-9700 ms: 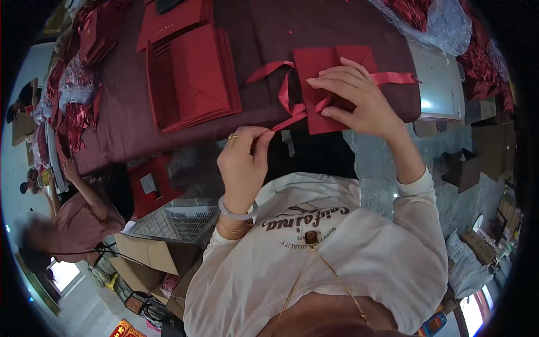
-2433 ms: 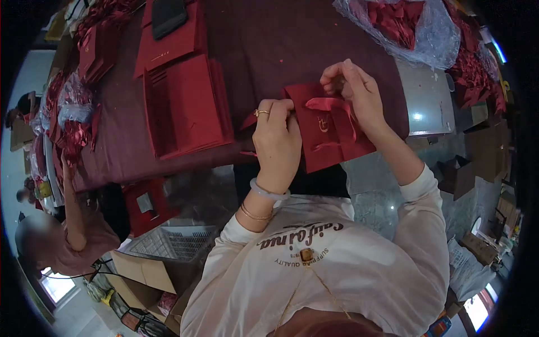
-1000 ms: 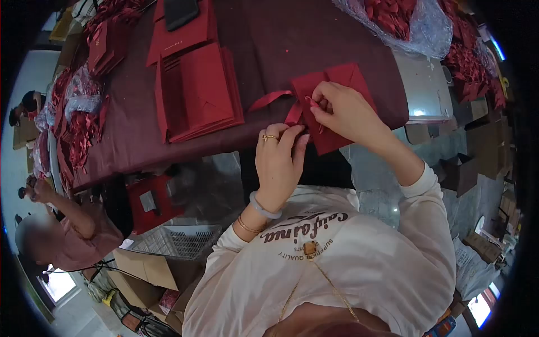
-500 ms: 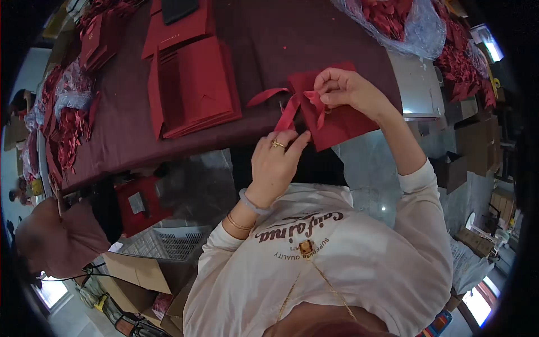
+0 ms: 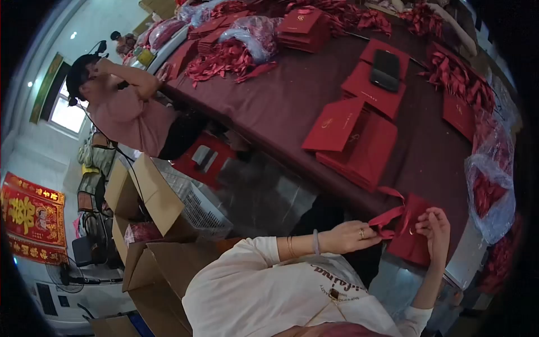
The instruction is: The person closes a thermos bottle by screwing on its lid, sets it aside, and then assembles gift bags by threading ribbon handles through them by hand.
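A dark red paper bag (image 5: pixel 409 246) lies at the near edge of the cloth-covered table, with a shiny red ribbon (image 5: pixel 388 217) looping from its left side. My left hand (image 5: pixel 355 237), wearing a ring, pinches the ribbon just left of the bag. Over the bag's right part is my right hand (image 5: pixel 435 231), its fingers curled and closed; what sits between the fingertips is hidden. Beyond the bag, a stack of red bags (image 5: pixel 359 147) rests on the table, its top one partly raised.
A black phone (image 5: pixel 386 70) lies on red bags. Ribbon bundles in plastic (image 5: pixel 489 188) line the right edge; more ribbons (image 5: pixel 224 60) lie at the far left. A person (image 5: pixel 126 106) sits left of the table. Open cardboard boxes (image 5: pixel 147 194) and a grey crate (image 5: pixel 203 210) stand below.
The camera view has swung left, so the table and bags appear farther right, and the seated person and boxes show more fully. My left hand still holds the ribbon; my right stays at the bag.
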`<state>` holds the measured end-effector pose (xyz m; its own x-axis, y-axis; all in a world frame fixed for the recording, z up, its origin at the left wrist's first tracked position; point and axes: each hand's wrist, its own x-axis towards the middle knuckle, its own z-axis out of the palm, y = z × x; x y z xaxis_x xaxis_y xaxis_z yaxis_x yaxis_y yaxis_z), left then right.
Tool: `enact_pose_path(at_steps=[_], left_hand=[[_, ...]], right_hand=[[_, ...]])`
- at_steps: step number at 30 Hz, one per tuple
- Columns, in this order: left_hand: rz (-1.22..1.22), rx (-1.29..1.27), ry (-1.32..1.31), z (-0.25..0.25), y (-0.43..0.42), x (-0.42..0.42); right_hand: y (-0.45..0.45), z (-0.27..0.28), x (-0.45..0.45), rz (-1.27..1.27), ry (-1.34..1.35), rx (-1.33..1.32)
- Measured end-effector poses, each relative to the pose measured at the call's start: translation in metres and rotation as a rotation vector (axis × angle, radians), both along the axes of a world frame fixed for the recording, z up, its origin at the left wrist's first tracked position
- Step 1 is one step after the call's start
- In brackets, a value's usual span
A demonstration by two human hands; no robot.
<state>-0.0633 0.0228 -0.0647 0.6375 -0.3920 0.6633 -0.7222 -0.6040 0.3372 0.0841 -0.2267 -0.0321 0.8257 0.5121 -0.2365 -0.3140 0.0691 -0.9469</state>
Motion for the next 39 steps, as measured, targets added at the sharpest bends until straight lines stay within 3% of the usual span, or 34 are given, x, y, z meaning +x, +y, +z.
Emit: enact_pose_path(at_steps=[3, 11, 16, 18, 19, 21, 22, 25, 29, 31, 39], left_hand=[[0.027, 0.051, 0.018, -0.001, 0.004, -0.003], [0.217, -0.268, 0.318, 0.001, 0.004, -0.005], [0.381, -0.232, 0.025, 0.034, -0.017, 0.013], [0.361, -0.194, 0.089, 0.041, -0.035, 0.025], [0.483, -0.135, 0.147, 0.043, -0.047, 0.034], [0.677, -0.038, 0.298, 0.041, -0.062, 0.047], [0.669, -0.040, 0.296, 0.038, -0.063, 0.051], [0.643, -0.083, 0.274, 0.027, -0.057, 0.061], [0.568, -0.081, 0.228, 0.023, -0.047, 0.063], [0.551, -0.249, 0.276, 0.027, -0.044, 0.063], [0.479, -0.226, 0.290, 0.025, -0.032, 0.050]], right_hand=[[0.000, -0.001, 0.000, -0.040, 0.036, -0.003], [0.001, 0.002, -0.004, -0.042, 0.012, 0.031], [-0.004, -0.004, -0.004, -0.007, -0.051, 0.200], [-0.007, -0.009, -0.010, -0.083, -0.263, 0.178], [-0.006, -0.008, -0.012, -0.088, -0.263, 0.177], [-0.001, -0.004, -0.017, -0.183, -0.901, -0.229], [0.002, 0.005, -0.022, -0.156, -0.917, -0.397], [0.021, 0.017, -0.024, -0.180, -0.888, -0.547], [0.016, 0.010, -0.017, -0.207, -0.745, -0.421], [0.019, 0.013, -0.018, -0.187, -0.757, -0.450], [0.019, 0.012, -0.017, -0.174, -0.778, -0.496]])
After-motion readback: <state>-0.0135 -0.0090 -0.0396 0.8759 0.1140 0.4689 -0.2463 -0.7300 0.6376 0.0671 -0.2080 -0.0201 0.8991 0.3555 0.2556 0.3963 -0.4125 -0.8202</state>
